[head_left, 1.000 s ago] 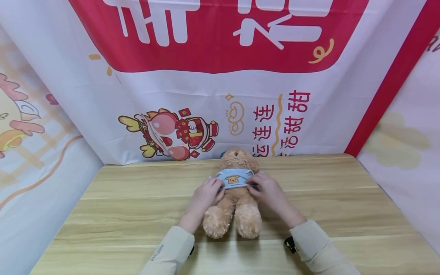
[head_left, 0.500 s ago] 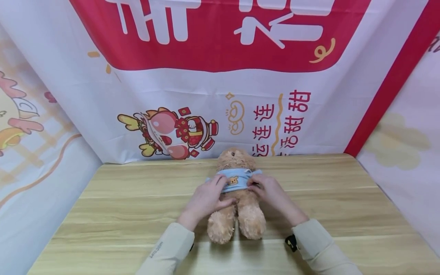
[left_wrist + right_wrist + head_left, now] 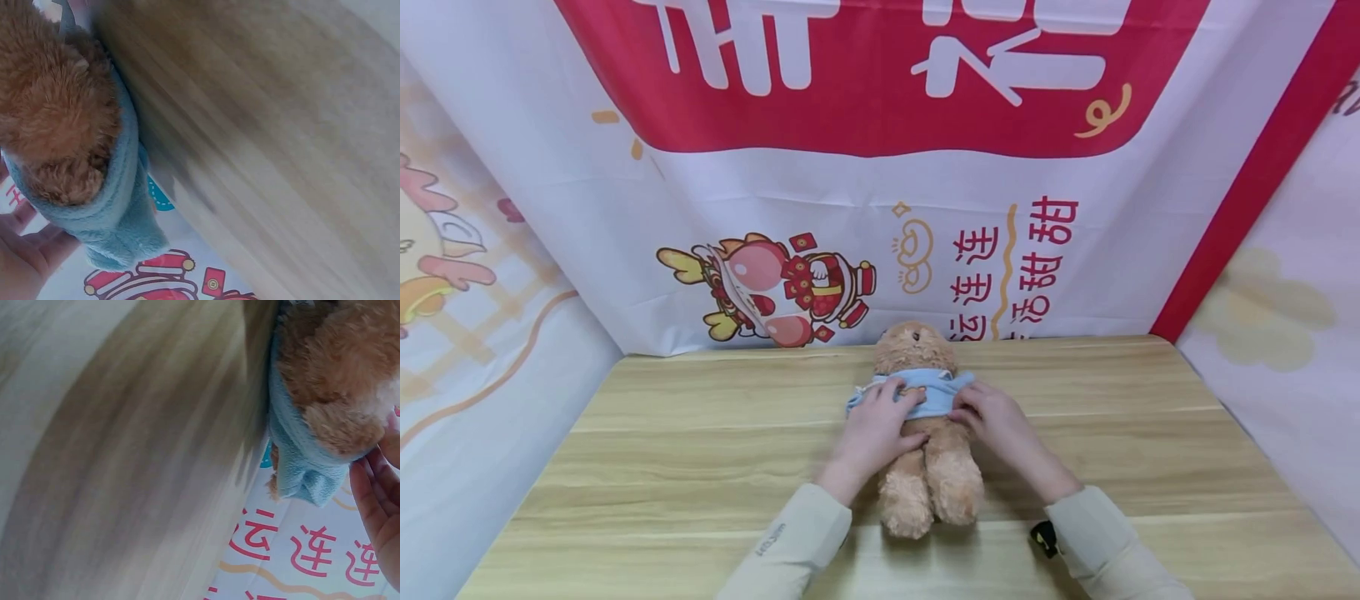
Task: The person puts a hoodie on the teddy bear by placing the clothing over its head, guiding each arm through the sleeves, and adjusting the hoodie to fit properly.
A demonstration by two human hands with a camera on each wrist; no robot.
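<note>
A light-brown teddy bear (image 3: 955,483) lies on its back, legs toward me and head at the table's far edge. It wears a light-blue shirt (image 3: 937,390) with a small animal-face patch, now partly covered by fingers. My left hand (image 3: 874,432) rests across the shirt's left front, fingers spread, thumb on the bear's lower belly. At the shirt's right lower corner, my right hand (image 3: 1000,427) pinches the hem between thumb and fingers. In the right wrist view those fingers (image 3: 369,500) sit at the hem (image 3: 350,461). The left wrist view shows the loose blue sleeve (image 3: 128,240).
The wood-grain table (image 3: 700,450) extends to both sides of the bear. Behind it hangs a white and red printed banner (image 3: 880,183), reaching the far edge. Printed cloth walls (image 3: 490,333) close off the sides.
My left hand has let go of the hem and moved right and up onto the shirt front. The bear's legs have shifted right and toward me. The right hand stays at the hem.
</note>
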